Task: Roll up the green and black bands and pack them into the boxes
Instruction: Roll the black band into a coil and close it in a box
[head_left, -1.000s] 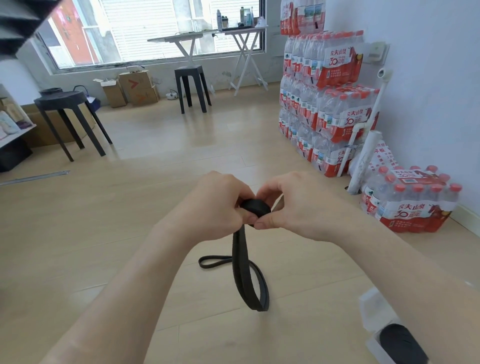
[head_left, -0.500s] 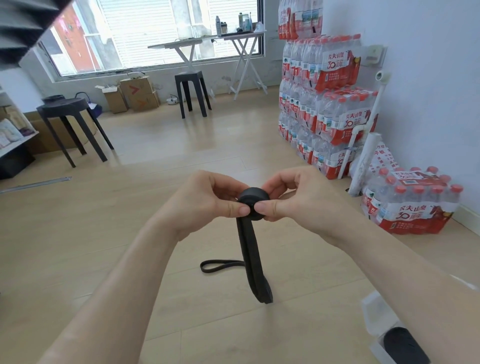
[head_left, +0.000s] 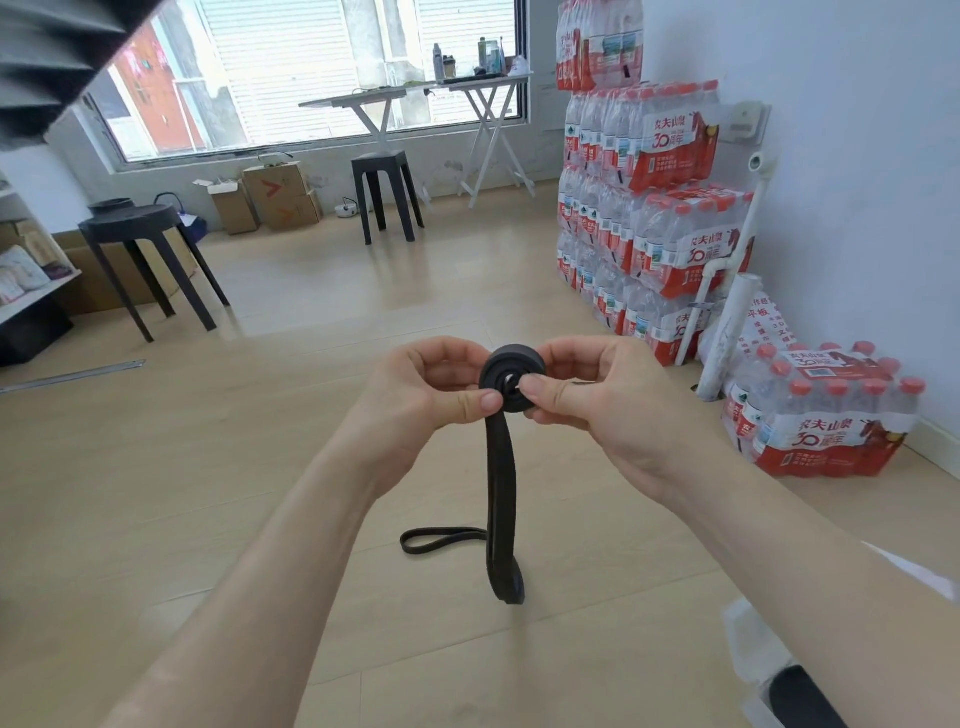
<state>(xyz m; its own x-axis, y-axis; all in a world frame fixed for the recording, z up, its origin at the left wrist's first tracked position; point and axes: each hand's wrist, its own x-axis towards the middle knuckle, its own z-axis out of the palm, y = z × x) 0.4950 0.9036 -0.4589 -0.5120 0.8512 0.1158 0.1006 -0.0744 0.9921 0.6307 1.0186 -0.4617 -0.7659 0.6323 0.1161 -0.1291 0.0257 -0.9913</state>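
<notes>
Left hand (head_left: 431, 395) and right hand (head_left: 597, 410) are both gripping the coil (head_left: 506, 364) of the black band (head_left: 500, 493), held between them in the air. Each thumb is pressing on the near face and the fingers are curling round behind. Over the last second the coil is growing from a small wad hidden between the fingertips into a clear flat spiral, and its face is now turning toward the camera. The rest of the band is hanging straight down beneath the hands, and it is getting shorter, with its lower end only just reaching the floor (head_left: 260, 467). A thin black loop (head_left: 441, 538) is lying on the floor to the left of that end; whether it belongs to the same band I cannot tell.

Rolling is probably well past halfway for this band, with several more turns needed. Under the right forearm a white box (head_left: 748, 649) is waiting, with a dark roll (head_left: 802, 699) already inside. No green band is showing.
</notes>
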